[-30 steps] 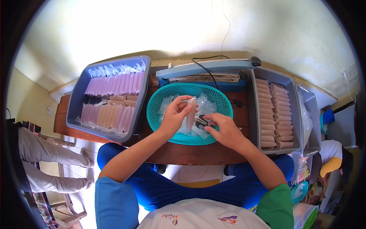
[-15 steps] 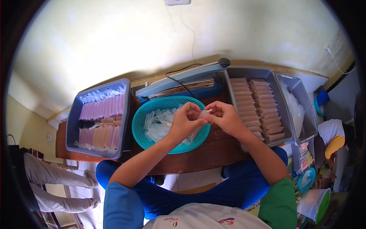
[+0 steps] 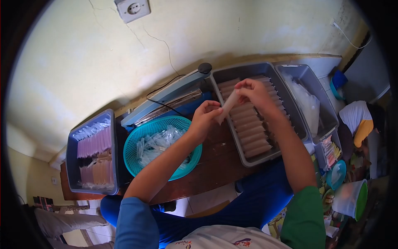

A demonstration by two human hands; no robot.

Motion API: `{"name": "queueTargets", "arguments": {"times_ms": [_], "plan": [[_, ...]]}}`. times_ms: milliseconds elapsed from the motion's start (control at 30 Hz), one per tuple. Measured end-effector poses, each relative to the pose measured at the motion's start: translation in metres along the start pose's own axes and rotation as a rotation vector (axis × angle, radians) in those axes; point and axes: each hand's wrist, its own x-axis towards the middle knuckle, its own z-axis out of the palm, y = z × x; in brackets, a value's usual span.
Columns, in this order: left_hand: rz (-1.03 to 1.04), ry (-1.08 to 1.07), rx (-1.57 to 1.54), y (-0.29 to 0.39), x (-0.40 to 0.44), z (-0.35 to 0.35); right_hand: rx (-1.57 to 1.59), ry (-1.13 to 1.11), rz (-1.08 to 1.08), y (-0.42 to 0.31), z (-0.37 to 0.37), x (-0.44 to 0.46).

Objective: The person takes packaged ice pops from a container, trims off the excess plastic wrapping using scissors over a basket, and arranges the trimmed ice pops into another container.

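"Where do we find the packet?"

"We see the slim, pale pinkish-brown plastic packet raised between both hands. It slants, its far end to the right and its near end to the left, crossing our view of the left rim of the deep grey plastic tray."

"How are our fingers set?"

"On our left hand, thumb and forefinger close on the packet's near end, the other fingers curled. Our right hand arches over the tray, palm down, its thumb and forefinger pinching the far end."

"And our arms?"

"Both are bent. Our left forearm rises from the blue sleeve towards the far right, crossing the round turquoise mesh basket, where crumpled clear plastic wrappers lie. Our right forearm leans far and to the left from the green sleeve, hiding some of the tubular brown packets that lie in rows in the tray."

"What stands beyond the basket?"

"A long light-blue bar device with a round dark knob, on the brown wooden desk. We have a blue-grey plastic tub of purple and tan packets at the left."
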Motion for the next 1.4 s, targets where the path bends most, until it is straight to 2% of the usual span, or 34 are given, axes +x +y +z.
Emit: {"name": "queueTargets", "arguments": {"times_ms": [200,333,433,533,633,700,767,833,1000,1067,1133,1167,1233,1300,1400], "plan": [[0.152,0.125,-0.104,-0.012,0.051,0.030,0.009,0.247,0.029,0.002,-0.040,0.022],[0.153,0.119,-0.177,-0.014,0.090,0.051,0.119,0.378,0.016,0.019,-0.068,0.037],[0.175,0.140,-0.161,-0.018,0.121,0.064,0.185,0.437,0.006,0.033,-0.084,0.047],[0.245,0.169,-0.003,-0.027,0.155,0.072,0.231,0.473,-0.022,0.050,-0.102,0.059],[0.254,0.214,0.137,-0.037,0.188,0.077,0.234,0.482,-0.014,0.064,-0.117,0.067],[0.259,0.280,0.372,-0.043,0.202,0.080,0.202,0.496,-0.005,0.073,-0.123,0.071],[0.242,0.311,0.402,-0.048,0.211,0.084,0.171,0.512,0.002,0.078,-0.126,0.075],[0.225,0.335,0.434,-0.049,0.216,0.088,-0.037,0.529,0.041,0.083,-0.128,0.077],[0.300,0.359,0.730,-0.051,0.224,0.091,-0.186,0.531,-0.004,0.108,-0.138,0.084],[0.331,0.349,0.734,-0.053,0.226,0.093,-0.207,0.523,0.000,0.108,-0.141,0.086],[0.364,0.348,0.740,-0.055,0.227,0.093,-0.400,0.527,-0.001,0.103,-0.143,0.087],[0.376,0.357,0.706,-0.057,0.226,0.094,-0.403,0.523,-0.005,0.102,-0.142,0.088],[0.390,0.369,0.672,-0.058,0.225,0.094,-0.197,0.455,0.073,0.091,-0.137,0.087],[0.284,0.321,0.732,-0.060,0.225,0.093,-0.176,0.452,0.050,0.093,-0.135,0.089],[0.309,0.258,0.715,-0.064,0.227,0.092,-0.157,0.443,0.049,0.098,-0.137,0.089]]}}
